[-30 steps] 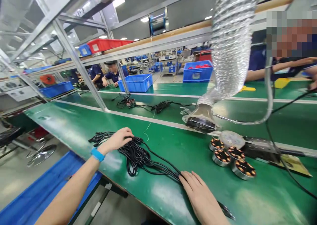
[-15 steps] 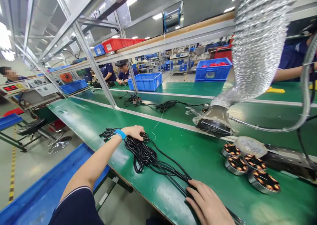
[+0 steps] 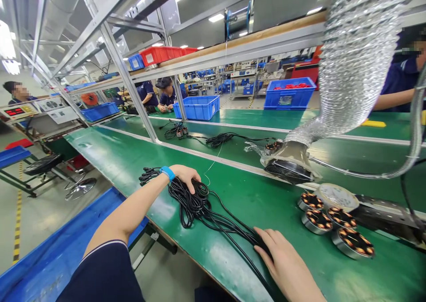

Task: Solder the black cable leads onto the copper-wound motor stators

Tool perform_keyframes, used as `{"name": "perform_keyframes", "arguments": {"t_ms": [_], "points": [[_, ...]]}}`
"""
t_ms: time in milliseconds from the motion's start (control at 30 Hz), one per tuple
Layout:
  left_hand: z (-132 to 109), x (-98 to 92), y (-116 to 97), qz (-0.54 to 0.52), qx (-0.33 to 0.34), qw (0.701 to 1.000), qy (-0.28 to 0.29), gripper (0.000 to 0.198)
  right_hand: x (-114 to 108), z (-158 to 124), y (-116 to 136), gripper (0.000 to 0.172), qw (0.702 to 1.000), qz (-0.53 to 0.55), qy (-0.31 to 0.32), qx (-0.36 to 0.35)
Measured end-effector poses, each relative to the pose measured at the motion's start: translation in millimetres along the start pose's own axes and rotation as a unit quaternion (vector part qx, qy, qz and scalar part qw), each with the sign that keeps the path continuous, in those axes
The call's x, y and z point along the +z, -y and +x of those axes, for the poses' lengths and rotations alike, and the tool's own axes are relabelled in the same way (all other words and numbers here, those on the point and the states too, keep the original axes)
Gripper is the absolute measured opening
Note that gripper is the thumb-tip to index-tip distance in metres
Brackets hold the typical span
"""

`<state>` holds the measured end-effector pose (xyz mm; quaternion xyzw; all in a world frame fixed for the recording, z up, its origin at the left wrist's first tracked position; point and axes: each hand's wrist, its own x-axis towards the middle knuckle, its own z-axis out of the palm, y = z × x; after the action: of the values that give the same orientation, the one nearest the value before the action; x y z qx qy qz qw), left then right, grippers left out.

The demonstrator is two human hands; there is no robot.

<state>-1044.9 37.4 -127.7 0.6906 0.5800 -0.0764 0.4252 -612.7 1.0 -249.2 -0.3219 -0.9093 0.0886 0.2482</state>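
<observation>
**Black cables (image 3: 193, 202) part looped, part straight**

They lie on the green counter (image 3: 246, 193): gathered into loops at the left, judging by eye, while rightward strands run uncoiled, no tie visible. The left hand (image 3: 187, 176) curls over the loops, its grip uncertain; the right hand (image 3: 282, 257) holds the strands between thumb and fingers.

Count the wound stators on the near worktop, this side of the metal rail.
4, all right of the right hand: back-left stator, front-left stator, back-right stator, front-right stator. Any under the hand would be hidden.
</observation>
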Motion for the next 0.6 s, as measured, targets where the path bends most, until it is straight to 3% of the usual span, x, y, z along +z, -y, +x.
{"name": "perform_keyframes", "arguments": {"t_ms": [100, 300, 600], "points": [[-3.1, -2.9, -0.1, -0.031, -0.006, 1.0, 0.001, 0.05, -0.4, -2.2, -3.9, 0.034, 0.999, 0.01, 0.028, 0.014], [-9.6, -1.3, -4.1, 0.015, -0.039, 0.999, -0.002, 0.034, -3.9, 1.1, -4.5, 0.035, 0.997, 0.019, 0.067, 0.029], [-10.7, -1.5, -0.7, -0.014, -0.011, 1.0, -0.01, 0.03, -15.3, 14.4, 4.3, 0.032, 0.991, 0.051, 0.115, 0.051]]}}
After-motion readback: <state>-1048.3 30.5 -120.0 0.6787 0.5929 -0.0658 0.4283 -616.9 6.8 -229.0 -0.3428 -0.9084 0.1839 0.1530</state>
